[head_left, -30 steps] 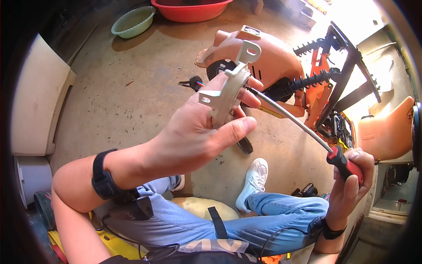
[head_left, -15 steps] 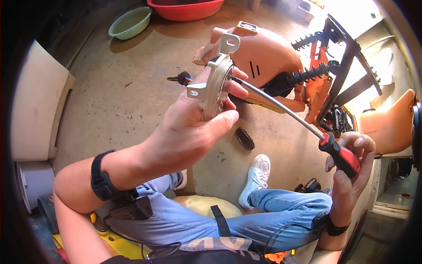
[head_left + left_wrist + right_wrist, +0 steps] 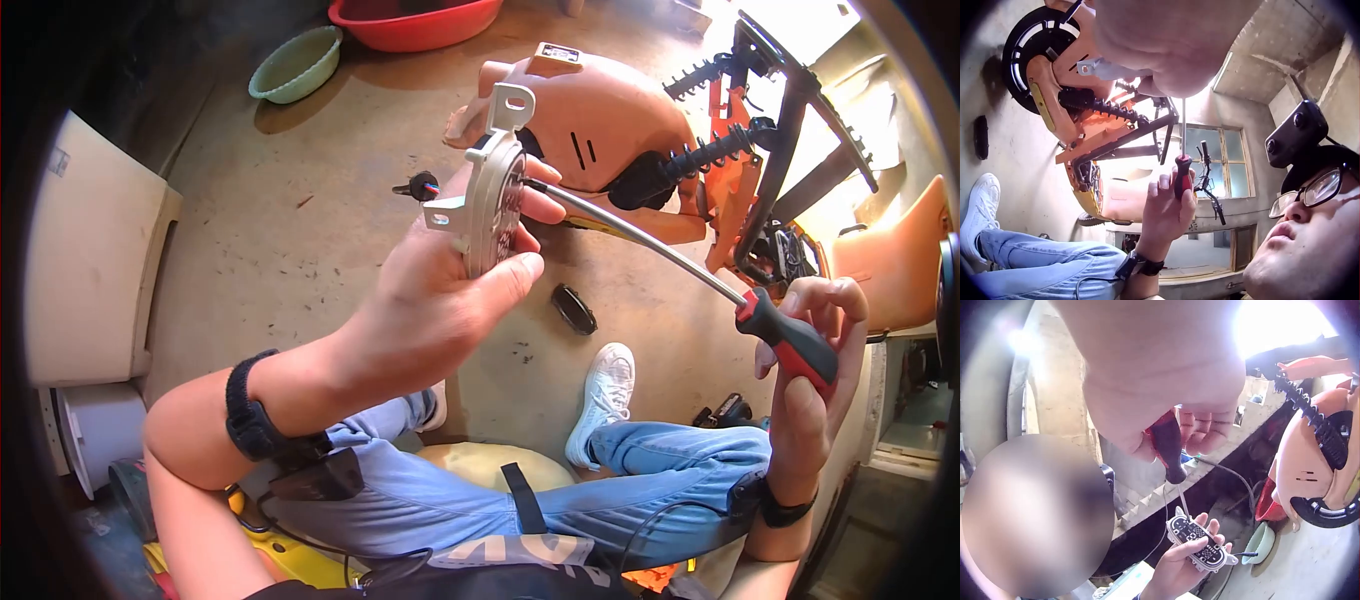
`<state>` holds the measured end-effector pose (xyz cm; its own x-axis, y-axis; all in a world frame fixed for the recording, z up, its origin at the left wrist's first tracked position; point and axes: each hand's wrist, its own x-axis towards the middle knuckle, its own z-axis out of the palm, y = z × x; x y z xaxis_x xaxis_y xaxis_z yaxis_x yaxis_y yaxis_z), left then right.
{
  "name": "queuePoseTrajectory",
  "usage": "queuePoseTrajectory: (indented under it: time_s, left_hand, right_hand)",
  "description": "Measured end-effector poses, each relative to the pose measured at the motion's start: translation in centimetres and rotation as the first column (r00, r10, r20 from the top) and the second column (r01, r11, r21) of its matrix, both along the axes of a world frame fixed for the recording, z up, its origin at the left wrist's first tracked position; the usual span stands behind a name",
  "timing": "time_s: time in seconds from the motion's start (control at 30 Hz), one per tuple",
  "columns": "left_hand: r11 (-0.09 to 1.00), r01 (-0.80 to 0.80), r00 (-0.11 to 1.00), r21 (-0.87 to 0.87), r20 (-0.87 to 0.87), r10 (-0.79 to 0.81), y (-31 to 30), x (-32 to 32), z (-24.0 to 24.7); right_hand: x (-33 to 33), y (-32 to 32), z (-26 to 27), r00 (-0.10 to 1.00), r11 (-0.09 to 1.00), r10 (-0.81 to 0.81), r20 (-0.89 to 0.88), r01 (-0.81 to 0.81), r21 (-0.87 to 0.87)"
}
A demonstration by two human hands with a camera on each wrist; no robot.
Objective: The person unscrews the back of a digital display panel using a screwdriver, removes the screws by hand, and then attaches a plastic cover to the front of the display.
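Note:
My left hand holds a pale grey instrument display on edge, thumb at its lower end and fingers behind. Its dark face with white markings shows in the right wrist view. Two slotted mounting tabs stick out from its housing. Between thumb and fingers, my right hand grips the red-and-black handle of a long screwdriver. The steel shaft slants up leftward, its tip right at the display's face. Beyond the left hand, a black plug with red and blue wires shows.
Beyond the hands stands an orange scooter body with black shock absorbers. A dark oblong part lies on the floor. Green and red basins stand at the back. A pale cabinet is on the left.
The display has shifted left and turned slightly, with the screwdriver tip staying at its face. My right fingers and thumb have shifted on the handle. The head view has moved a little.

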<state>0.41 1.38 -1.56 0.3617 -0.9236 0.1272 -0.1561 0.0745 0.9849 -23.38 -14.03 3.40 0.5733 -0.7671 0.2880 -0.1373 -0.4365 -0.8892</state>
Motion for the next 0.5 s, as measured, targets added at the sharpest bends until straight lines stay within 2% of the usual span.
queuePoseTrajectory:
  time_s: [0.03,0.13,0.17,0.2,0.27,0.33,0.4,0.47,0.5]
  left_hand:
    - [1.000,-0.008,1.000,-0.006,-0.001,0.008,0.0,0.0,0.1]
    - [1.000,0.004,1.000,0.015,-0.029,-0.004,0.0,-0.2,0.3]
    - [1.000,0.009,1.000,0.022,-0.022,-0.008,0.0,-0.2,0.2]
    - [1.000,0.015,1.000,0.004,-0.023,-0.015,0.0,-0.2,0.1]
    - [1.000,0.028,0.999,-0.005,-0.015,-0.028,0.0,-0.3,0.2]
    - [0.997,0.025,0.995,0.067,-0.099,-0.018,0.1,-0.4,0.6]
    - [0.999,0.012,0.999,0.037,-0.050,-0.010,0.0,-0.5,0.5]
    - [0.989,-0.031,0.984,0.143,-0.171,0.055,0.1,-0.5,1.2]
    - [0.991,-0.038,0.982,0.128,-0.178,0.060,0.1,-0.4,1.0]
  right_hand:
    - [-0.5,-0.5,-0.3,0.998,0.998,0.055,0.012,-0.055,-0.020]
    - [-0.7,-0.5,-0.5,1.000,0.997,-0.010,0.025,0.012,-0.073]
    - [-1.5,-1.1,-0.7,0.998,0.998,0.053,0.013,-0.053,-0.042]
    - [-1.9,-1.3,-0.8,0.999,0.998,0.047,0.021,-0.047,-0.035]
    - [-2.2,-1.3,-0.7,0.997,0.993,0.062,0.053,-0.067,0.094]
    - [-1.9,-1.2,-0.6,0.997,0.985,0.022,0.075,-0.034,0.168]
    - [-1.3,-1.4,-0.7,0.999,1.000,0.027,-0.038,-0.027,0.011]
    - [-0.7,-0.5,-0.5,1.000,1.000,0.002,-0.011,-0.002,0.013]
    - [-0.6,-0.4,-0.7,1.000,1.000,-0.013,-0.012,0.013,-0.006]
